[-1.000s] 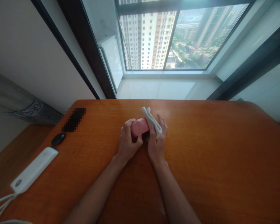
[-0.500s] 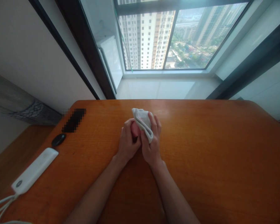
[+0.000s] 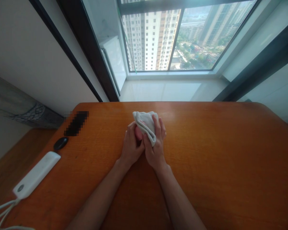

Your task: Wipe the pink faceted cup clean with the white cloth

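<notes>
Near the far middle of the wooden table [image 3: 206, 153], my left hand [image 3: 131, 143] is closed around a small reddish-pink object [image 3: 138, 133]. Most of that object is hidden by fingers and cloth, so its kind does not show. My right hand [image 3: 156, 145] grips a folded white cloth [image 3: 146, 123] between thumb and fingers. The cloth lies over the upper right part of the pink object and appears to touch it. Both hands are side by side, fingertips close together, just above the tabletop.
At the left edge lie a white power strip [image 3: 37, 175] with cables [image 3: 4, 212], a black computer mouse [image 3: 60, 143] and a dark pixelated object [image 3: 76, 124]. Beyond the table's far edge stands a window [image 3: 175, 41] with a white sill; a curtain [image 3: 26, 105] hangs at left.
My right hand has shifted the cloth slightly left, further over the pink object. The left hand has stayed almost in place.
</notes>
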The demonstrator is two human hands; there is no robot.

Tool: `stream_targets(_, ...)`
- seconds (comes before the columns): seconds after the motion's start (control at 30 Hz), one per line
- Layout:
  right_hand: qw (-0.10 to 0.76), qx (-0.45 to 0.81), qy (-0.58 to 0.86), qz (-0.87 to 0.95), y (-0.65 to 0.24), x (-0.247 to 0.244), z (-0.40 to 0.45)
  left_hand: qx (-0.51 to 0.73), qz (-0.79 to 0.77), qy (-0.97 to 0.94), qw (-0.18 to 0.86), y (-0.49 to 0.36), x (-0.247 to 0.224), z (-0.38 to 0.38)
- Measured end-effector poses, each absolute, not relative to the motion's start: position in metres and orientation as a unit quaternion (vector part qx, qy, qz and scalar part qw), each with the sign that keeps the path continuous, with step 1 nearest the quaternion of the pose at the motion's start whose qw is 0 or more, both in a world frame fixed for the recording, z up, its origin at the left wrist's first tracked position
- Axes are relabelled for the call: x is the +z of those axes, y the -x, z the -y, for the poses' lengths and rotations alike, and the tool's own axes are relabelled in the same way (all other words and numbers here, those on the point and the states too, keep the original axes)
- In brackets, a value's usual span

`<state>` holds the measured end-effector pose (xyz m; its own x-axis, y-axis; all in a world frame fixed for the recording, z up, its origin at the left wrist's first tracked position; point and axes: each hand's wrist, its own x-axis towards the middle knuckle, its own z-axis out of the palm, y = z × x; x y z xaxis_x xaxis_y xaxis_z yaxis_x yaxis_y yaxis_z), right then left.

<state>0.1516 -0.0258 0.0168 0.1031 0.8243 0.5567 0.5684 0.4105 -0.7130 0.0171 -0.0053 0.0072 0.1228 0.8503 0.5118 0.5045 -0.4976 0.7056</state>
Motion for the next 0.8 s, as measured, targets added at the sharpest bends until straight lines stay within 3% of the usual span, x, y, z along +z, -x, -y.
stream_targets(0.13, 0.561, 0.156, 0.585, 0.565, -0.1551, 0.0115, 0.0218, 0.459, -0.468, -0.738, 0.161, -0.0181, 0.0057, 0.0044)
stream_targets(0.33, 0.496, 0.11, 0.509, 0.695, -0.1513, 0.0176, 0.0271, 0.481, -0.458, -0.721, 0.2, -0.0163, 0.0033, 0.0036)
stream_targets(0.5, 0.564, 0.146, 0.579, 0.57, -0.1569, 0.0109, 0.0214, 0.467, -0.46, -0.736, 0.17, -0.0168, 0.0016, 0.0017)
stream_targets(0.7, 0.493, 0.095, 0.501, 0.706, -0.1528, 0.0189, 0.0281, 0.477, -0.456, -0.723, 0.204, -0.0141, -0.0019, 0.0017)
stream_targets(0.8, 0.512, 0.112, 0.527, 0.669, -0.1521, 0.0196, 0.0278, 0.475, -0.457, -0.725, 0.202, -0.0149, -0.0016, 0.0015)
